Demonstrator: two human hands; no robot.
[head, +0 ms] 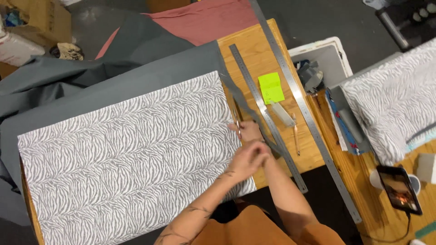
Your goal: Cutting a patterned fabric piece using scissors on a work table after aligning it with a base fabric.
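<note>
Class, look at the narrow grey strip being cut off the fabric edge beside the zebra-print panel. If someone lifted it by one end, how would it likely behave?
The grey strip would probably hang limp, since it already curves loosely across the wooden table. It looks thin and narrow, so likely very light. Unlike the short steel ruler beside it, it would hardly hold a straight line.

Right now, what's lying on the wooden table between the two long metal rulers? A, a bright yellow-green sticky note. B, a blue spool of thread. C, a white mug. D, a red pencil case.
A: a bright yellow-green sticky note lies on the wooden table between the shorter metal ruler and the longer metal ruler; no pencil case, spool or mug sits there.
</note>
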